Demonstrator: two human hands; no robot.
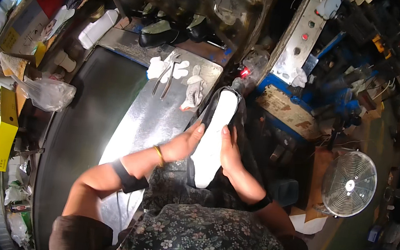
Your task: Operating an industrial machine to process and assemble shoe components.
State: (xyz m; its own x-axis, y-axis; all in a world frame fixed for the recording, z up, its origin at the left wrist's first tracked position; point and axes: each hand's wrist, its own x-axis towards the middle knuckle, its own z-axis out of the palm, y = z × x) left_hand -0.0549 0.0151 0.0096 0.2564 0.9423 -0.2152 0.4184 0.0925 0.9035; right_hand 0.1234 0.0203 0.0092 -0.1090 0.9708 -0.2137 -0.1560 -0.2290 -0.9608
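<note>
A dark shoe upper with a white sole-shaped bottom (213, 136) lies bottom up over my lap, its long side pointing away from me. My left hand (184, 143) grips its left edge, thumb along the white face. On the opposite edge, my right hand (230, 154) holds it, also with the thumb up on the white face. Fingers of both hands are mostly hidden beneath the shoe. Left of it, metal pincers (167, 77) lie across a white glove (181, 69) on a shiny metal tabletop (145, 120). A second, soiled glove (193, 92) sits near the table's right edge.
A dark belt surface (89, 130) runs along the left of the tabletop. Black shoes (159, 34) stand on a shelf beyond. At the right are a machine with a button panel (293, 46) and a round fan (350, 184). A yellow box (6, 131) hangs far left.
</note>
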